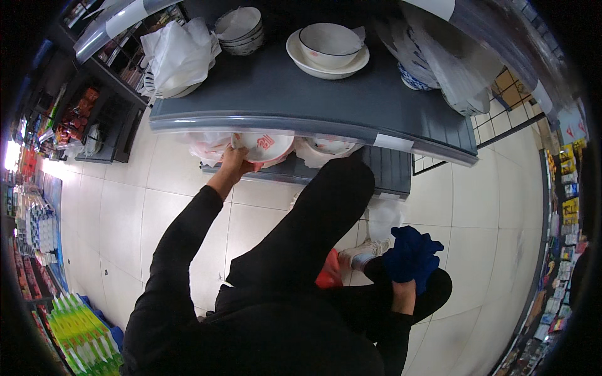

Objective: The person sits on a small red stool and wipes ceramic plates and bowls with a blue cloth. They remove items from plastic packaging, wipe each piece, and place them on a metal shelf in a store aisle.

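Note:
My left hand (233,161) grips the near left rim of a white bowl with red markings (264,146), on the lower shelf (383,167). The upper shelf's edge hides the bowl's far side. Right of it, another bowl (328,145) sits in white wrapping, and a pale plastic-wrapped bundle (207,145) lies to its left. By my bent right knee, my right hand (408,282) is closed around a bunched dark blue cloth (414,254), which covers most of the fingers.
Above, the grey shelf (263,94) carries stacked bowls (239,30), a bowl in a dish (328,51), and wrapped crockery (176,58). Its front rail (310,127) overhangs the lower shelf. Something red (330,270) lies between my legs. Green packages (82,333) stand at left; goods racks (559,263) line the right.

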A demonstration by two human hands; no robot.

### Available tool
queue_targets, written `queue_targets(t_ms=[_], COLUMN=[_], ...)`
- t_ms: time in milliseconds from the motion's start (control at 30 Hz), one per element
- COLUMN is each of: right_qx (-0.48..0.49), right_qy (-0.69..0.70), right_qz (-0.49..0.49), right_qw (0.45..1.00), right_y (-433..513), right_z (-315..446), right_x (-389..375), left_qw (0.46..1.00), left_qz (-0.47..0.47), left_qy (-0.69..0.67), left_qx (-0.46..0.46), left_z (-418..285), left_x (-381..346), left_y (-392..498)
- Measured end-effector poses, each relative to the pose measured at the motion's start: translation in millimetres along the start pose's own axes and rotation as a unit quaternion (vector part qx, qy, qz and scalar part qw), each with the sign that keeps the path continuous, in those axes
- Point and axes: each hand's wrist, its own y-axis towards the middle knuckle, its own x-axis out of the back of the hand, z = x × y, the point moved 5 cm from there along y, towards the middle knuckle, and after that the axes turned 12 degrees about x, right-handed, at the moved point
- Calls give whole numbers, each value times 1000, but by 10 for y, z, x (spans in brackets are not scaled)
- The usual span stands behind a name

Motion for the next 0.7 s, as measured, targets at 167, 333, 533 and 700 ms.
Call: queue_targets(t_ms=[167,333,533,700], right_qx=[-19,-27,23,104], right_qy=[11,18,78,184], right_qz=[1,-17,-76,-97], right_qw=[1000,999,994,972], right_y=[-84,-165,-68,569], right_z=[-108,-155,134,619], right_x=[-4,120,475,794], left_qw=[978,804,730,880], left_qz=[-178,-401,-227,14], left_qy=[49,402,577,406], left_qx=[-100,-177,-288,-245], left_z=[397,315,-14,-266], left_x=[495,472,-29,-1133], left_y=[1098,1245,334,-1429])
